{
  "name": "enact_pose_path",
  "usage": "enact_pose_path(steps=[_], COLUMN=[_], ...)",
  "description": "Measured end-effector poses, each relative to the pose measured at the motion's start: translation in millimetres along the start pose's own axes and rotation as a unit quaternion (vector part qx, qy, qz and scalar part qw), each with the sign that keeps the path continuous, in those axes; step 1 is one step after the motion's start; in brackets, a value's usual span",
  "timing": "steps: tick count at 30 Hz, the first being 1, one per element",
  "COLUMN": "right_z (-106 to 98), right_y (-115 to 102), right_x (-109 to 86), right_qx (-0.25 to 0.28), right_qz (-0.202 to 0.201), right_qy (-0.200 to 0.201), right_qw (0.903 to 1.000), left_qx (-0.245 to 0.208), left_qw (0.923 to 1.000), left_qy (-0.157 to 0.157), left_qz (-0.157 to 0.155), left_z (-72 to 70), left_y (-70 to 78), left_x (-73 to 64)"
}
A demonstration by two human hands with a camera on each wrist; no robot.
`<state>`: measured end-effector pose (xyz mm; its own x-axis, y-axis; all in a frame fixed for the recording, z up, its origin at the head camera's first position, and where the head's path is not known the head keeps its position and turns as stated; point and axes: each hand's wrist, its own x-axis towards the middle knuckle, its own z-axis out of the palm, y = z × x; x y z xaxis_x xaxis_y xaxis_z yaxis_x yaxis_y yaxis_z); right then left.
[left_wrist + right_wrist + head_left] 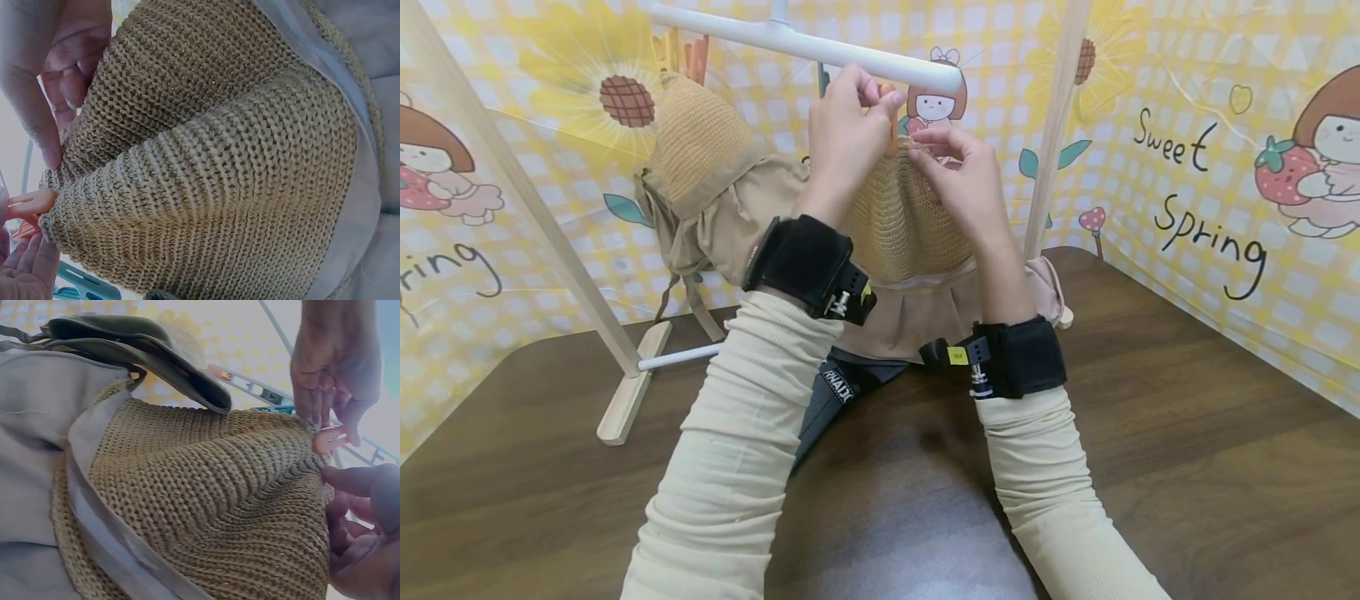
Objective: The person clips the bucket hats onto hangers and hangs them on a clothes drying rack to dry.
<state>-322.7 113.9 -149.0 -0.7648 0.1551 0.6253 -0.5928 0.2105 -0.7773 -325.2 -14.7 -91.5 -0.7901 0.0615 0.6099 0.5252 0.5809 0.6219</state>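
A tan knitted hat [902, 221] with a beige cloth brim [917, 321] hangs crown up below the white bar. My left hand [850, 125] pinches an orange clothespin [32, 203], whose tip meets the gathered top of the crown. Beside it, my right hand [967, 179] pinches the crown's top edge between thumb and fingers. Both hands stand close together in the wrist views, with the knit creased into folds between them. A second tan hat [703, 137] with a wide brim hangs to the left from orange and yellow clothespins [696, 60].
The white bar [820, 46] runs above the hands, between wooden posts [1060, 125] on a brown table [1187, 433]. A teal clothespin [84, 284] shows behind the hat. Dark grey cloth [842, 400] with white lettering is visible below it. A printed yellow checked cloth [1195, 75] stands behind.
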Motion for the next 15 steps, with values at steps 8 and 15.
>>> enact_pose_path(steps=[8,15], right_z=[-8,-12], right_y=[-1,1], right_x=[-0.3,1.1], right_qx=[-0.065,-0.097], right_qz=[0.016,0.026], right_qy=[-0.022,-0.019], right_qw=[0.9975,0.9948], left_qx=[-0.004,-0.035], left_qw=[0.9999,0.998], left_qy=[-0.01,0.007], left_qz=[0.0,0.052], left_z=[9.2,26.9], left_y=[-4.1,-20.6], left_x=[-0.5,-5.1])
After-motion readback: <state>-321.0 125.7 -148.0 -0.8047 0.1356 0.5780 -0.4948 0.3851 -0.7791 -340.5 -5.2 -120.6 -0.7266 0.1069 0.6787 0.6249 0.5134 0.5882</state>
